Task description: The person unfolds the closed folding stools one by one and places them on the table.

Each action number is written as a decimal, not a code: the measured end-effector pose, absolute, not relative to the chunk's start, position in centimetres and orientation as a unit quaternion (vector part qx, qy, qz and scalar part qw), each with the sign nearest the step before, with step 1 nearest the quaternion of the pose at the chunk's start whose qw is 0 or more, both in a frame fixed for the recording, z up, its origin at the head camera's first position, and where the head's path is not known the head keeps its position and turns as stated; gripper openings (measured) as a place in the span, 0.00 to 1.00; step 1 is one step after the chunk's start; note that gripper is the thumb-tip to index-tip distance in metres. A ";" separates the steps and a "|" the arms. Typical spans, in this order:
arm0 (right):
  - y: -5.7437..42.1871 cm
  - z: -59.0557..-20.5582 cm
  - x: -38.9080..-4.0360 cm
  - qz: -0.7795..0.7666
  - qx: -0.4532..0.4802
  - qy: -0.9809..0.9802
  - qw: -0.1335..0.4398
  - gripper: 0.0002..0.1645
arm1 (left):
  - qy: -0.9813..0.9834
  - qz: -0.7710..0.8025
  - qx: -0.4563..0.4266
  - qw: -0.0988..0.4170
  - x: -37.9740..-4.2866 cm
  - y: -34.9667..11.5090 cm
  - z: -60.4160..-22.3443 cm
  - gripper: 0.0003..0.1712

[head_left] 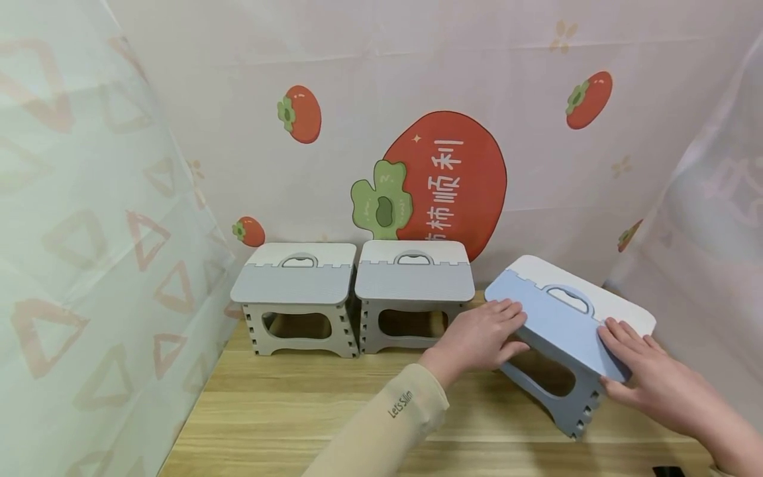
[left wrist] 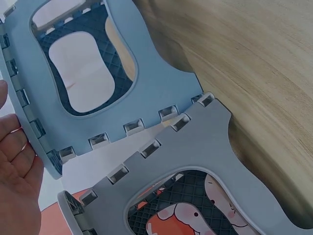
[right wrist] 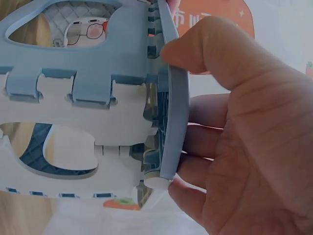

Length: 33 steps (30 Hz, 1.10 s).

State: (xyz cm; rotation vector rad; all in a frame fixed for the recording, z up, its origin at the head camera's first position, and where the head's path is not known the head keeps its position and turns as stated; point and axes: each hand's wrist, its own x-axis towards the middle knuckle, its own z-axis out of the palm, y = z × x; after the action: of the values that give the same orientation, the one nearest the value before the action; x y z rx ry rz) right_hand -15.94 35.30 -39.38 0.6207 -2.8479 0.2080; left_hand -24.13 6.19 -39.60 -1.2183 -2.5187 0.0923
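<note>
A folding stool (head_left: pixel 557 318) with a blue and white seat stands turned at an angle on the right of the wooden table. My left hand (head_left: pixel 484 332) lies at its left front corner, fingers extended on the blue part of the seat and the thumb lower, by the front side. At the opposite end, my right hand (head_left: pixel 661 381) grips the seat's edge. The right wrist view shows that thumb (right wrist: pixel 188 51) on the rim and the other fingers on the seat's top side. The stool's handle (head_left: pixel 569 299) lies uncovered between the hands.
Two grey and white folding stools, a left one (head_left: pixel 295 285) and a middle one (head_left: pixel 414 281), stand side by side near the back wall. Printed cloth (head_left: pixel 334 179) hangs behind and at both sides. A small black object (head_left: pixel 667 471) sits at the front right edge.
</note>
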 end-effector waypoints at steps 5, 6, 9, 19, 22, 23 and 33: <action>35.7 -39.3 -15.9 0.084 0.201 -0.971 0.096 0.46 | -0.888 0.040 -0.426 0.167 -24.0 6.4 -39.5 0.34; 35.8 -39.3 -15.9 0.083 0.198 -0.972 0.092 0.45 | -0.889 0.042 -0.425 0.167 -24.0 6.4 -39.6 0.34; 35.8 -39.1 -15.9 0.070 0.201 -0.971 0.105 0.43 | -0.889 0.046 -0.424 0.169 -24.0 6.6 -39.6 0.34; 35.4 -38.7 -16.6 0.062 0.200 -0.963 0.167 0.29 | -0.889 0.046 -0.421 0.175 -23.9 7.0 -39.7 0.33; 35.3 -38.5 -17.1 0.064 0.185 -0.968 0.160 0.28 | -0.891 0.051 -0.417 0.174 -23.9 7.1 -39.7 0.33; 35.3 -38.4 -17.3 0.062 0.183 -0.968 0.158 0.27 | -0.892 0.054 -0.415 0.172 -23.8 7.2 -39.6 0.33; 35.3 -38.3 -18.5 0.063 0.181 -0.968 0.162 0.27 | -0.898 0.072 -0.402 0.167 -23.7 7.7 -39.5 0.34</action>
State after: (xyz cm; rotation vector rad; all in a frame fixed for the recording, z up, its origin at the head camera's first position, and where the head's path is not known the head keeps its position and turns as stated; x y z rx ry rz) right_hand -18.50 35.27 -38.35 0.5156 -2.7621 0.1807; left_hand -23.68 7.67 -39.53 -1.1427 -2.5538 0.2050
